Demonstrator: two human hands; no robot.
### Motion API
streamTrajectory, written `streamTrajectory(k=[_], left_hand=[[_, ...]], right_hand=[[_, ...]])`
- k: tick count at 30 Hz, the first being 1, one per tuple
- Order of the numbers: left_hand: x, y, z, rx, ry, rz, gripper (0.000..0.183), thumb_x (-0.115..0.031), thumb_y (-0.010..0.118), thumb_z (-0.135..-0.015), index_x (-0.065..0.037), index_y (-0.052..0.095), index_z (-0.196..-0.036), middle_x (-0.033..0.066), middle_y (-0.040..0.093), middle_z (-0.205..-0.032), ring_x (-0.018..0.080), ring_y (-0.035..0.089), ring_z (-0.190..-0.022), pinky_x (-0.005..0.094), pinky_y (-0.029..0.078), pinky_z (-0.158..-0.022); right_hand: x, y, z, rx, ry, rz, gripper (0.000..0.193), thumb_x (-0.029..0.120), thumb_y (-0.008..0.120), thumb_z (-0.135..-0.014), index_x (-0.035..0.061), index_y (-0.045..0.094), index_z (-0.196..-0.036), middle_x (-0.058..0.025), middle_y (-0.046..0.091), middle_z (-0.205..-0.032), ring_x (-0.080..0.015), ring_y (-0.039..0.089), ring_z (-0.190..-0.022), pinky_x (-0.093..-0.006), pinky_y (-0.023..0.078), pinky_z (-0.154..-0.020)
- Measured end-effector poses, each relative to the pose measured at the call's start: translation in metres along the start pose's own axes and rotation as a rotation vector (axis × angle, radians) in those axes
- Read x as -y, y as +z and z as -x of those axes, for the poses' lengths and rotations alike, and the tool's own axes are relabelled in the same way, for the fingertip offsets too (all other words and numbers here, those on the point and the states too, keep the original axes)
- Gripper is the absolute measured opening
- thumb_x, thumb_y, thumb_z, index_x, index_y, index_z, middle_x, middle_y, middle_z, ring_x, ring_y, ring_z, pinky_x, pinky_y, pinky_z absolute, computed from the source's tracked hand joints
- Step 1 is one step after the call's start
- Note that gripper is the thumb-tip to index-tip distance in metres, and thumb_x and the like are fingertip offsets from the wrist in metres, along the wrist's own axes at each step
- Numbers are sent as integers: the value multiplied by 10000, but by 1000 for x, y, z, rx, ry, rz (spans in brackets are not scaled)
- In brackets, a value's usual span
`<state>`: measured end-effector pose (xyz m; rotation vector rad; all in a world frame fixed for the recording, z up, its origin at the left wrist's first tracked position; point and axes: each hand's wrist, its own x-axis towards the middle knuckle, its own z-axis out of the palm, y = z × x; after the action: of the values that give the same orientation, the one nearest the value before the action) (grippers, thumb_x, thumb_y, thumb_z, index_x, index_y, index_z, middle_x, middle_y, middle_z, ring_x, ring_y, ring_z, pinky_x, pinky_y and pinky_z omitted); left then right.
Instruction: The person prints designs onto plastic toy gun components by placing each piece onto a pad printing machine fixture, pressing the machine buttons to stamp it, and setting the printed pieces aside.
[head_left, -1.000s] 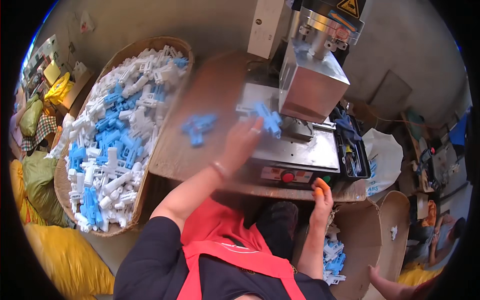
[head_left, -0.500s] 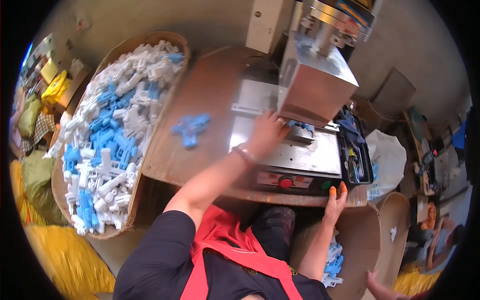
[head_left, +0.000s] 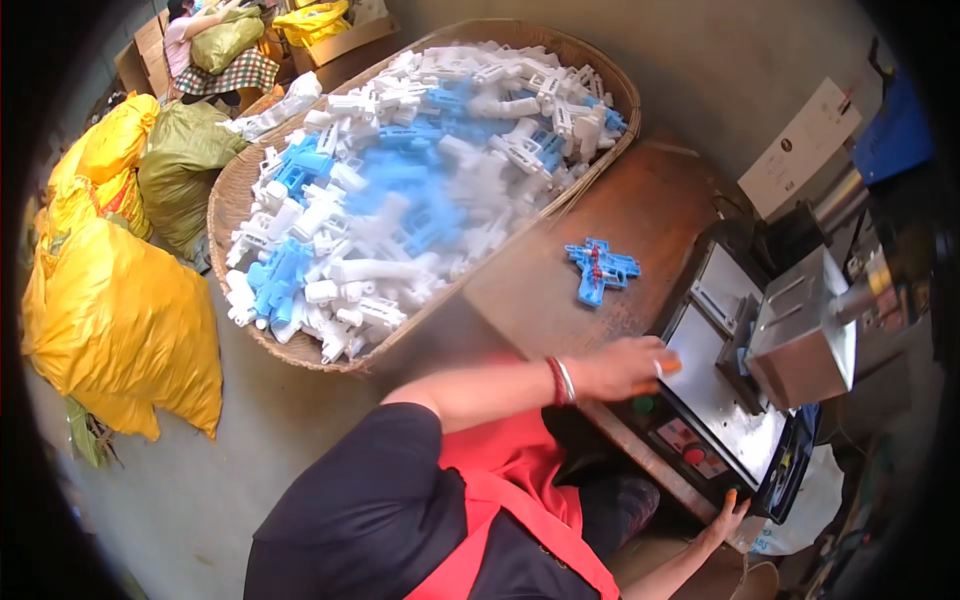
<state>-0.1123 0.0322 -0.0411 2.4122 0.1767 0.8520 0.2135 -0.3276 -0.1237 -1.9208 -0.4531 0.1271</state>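
Note:
My left hand (head_left: 628, 369) is at the left front corner of a bench press (head_left: 720, 372), near its green button (head_left: 643, 404). Its fingers, one with an orange cover, reach forward loosely with nothing seen in them. At the other front corner, my right hand (head_left: 728, 515) has its orange-covered fingers apart, one at the button there. The press's metal block (head_left: 808, 325) stands over a dark fixture (head_left: 742, 362), where a bit of blue shows; the block hides most of it. A blue toy gun half (head_left: 602, 268) with red parts lies on the wooden table (head_left: 540, 300).
Left of the table stands a large woven basket (head_left: 215, 225) heaped with white and blue toy gun pieces. Yellow sacks (head_left: 130, 330) and a green sack (head_left: 185, 170) are on the floor further left. A black tray (head_left: 795, 465) sits beside the press. Another person sits at the far left.
My left hand has withdrawn from the fixture to the press's left front corner. The view has swung left, bringing the basket toward the middle. My right hand stays at the other corner.

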Motion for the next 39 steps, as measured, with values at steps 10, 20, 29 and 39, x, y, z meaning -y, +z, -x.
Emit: streamTrajectory(k=[10, 20, 29, 39], left_hand=[[276, -290, 187, 416, -923, -1009, 451, -171, 685, -687, -123, 638, -1133, 113, 568, -1200, 272, 447, -1183, 553, 237, -1000], [111, -233, 40, -72, -331, -756, 417, -111, 700, -741, -7, 573, -1124, 179, 622, -984, 361, 601, -905, 452, 489, -773], [-48, 14, -39, -190, 250, -473, 486, -81, 633, -816, -94, 529, -1292, 149, 569, -1100, 312, 554, -980, 412, 454, -831], [-49, 41, -91, -308, 109, -379, 488, -76, 678, -776, -38, 554, -1246, 172, 563, -1161, 339, 548, -944, 430, 432, -806]], right_hand=[[60, 31, 28, -39, 60, 158, 696, 313, 710, -788, -39, 460, -1334, -195, 471, -1363, -299, 401, -1285, -365, 285, -1080], [116, 20, 49, -317, -295, 127, 317, 2, 548, -871, -29, 585, -1185, -150, 606, -1147, -259, 573, -1070, -348, 434, -944], [153, 114, -87, 47, -775, 316, 268, 181, 539, -931, 12, 588, -1133, -170, 554, -1200, -369, 485, -1116, -418, 379, -954], [187, 24, -11, -445, -498, -32, 275, 8, 618, -791, -14, 601, -1065, -154, 582, -1137, -287, 538, -1088, -369, 400, -978]])
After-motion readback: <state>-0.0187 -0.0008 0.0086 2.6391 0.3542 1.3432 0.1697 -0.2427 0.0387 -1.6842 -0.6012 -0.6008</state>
